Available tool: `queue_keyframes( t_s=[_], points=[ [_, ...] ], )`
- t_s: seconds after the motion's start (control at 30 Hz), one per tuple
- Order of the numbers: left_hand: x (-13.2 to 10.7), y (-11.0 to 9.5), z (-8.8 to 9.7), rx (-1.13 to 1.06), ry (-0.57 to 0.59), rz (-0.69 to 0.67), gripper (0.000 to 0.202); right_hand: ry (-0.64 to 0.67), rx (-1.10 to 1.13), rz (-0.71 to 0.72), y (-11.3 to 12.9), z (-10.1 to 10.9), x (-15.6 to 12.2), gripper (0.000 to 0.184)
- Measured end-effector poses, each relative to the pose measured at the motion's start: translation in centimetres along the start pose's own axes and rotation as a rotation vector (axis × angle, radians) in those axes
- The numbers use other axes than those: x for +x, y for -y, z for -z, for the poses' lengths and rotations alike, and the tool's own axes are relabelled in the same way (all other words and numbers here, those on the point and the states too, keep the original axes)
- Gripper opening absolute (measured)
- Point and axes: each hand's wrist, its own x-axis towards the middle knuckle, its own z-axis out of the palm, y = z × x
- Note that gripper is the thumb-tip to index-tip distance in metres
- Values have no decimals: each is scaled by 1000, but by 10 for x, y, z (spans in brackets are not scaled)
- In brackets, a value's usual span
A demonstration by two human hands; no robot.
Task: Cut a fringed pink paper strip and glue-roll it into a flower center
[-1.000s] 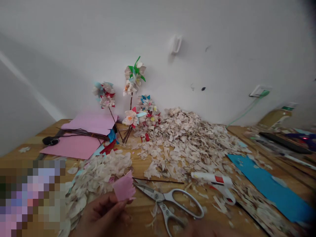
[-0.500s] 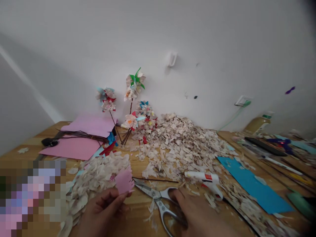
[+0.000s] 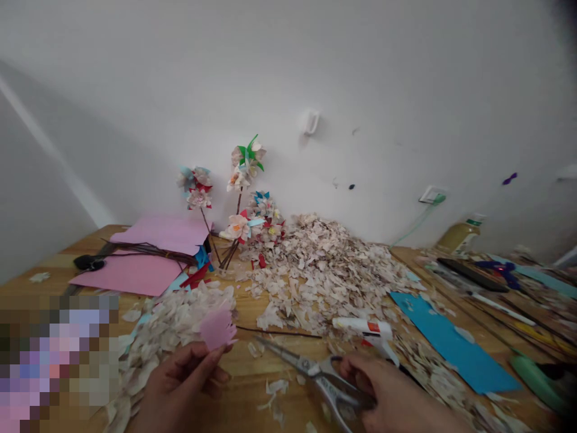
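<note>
head view: the left hand (image 3: 183, 385) pinches a fringed pink paper piece (image 3: 217, 328) above the wooden table (image 3: 252, 409). the right hand (image 3: 396, 400) closes around the scissors (image 3: 315, 376) handles, beside the glue gun (image 3: 367, 331).

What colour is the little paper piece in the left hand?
Pink; the paper piece, pinched in the left hand, shows in the head view.

Paper flowers (image 3: 246, 180) at wall, scrap heap (image 3: 324, 264), glue gun (image 3: 367, 329), blue sheet (image 3: 451, 343)
</note>
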Motion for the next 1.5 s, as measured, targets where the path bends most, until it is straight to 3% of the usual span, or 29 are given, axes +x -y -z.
queue_keyframes(
  t_s=[0.1, 0.27, 0.43, 0.7, 0.87, 1.03, 1.23, 1.5],
  points=[
    [1, 1, 1, 0, 17, -5, 43, -27, 217, 3, 3, 8, 9, 28],
    [9, 19, 4, 0, 122, 38, 39, -166, 221, -9, 41, 19, 45, 22],
    [14, 29, 7, -65, 137, 45, 34, -105, 232, 33, 63, 21, 70, 14],
    [14, 15, 9, -212, -56, -17, 39, -134, 80, 132, 44, -4, 39, 32],
    [18, 8, 13, -266, -167, -63, 38, -132, -115, 268, 29, -11, 31, 28],
    [12, 10, 11, -133, -85, -119, 36, -94, -156, 248, 20, -12, 26, 28],
    [7, 17, 8, -17, -9, -171, 34, -101, -200, 82, 14, -12, 15, 29],
    [7, 17, 6, 48, -7, -174, 32, -129, -198, 92, 17, -20, 37, 31]
  ],
)
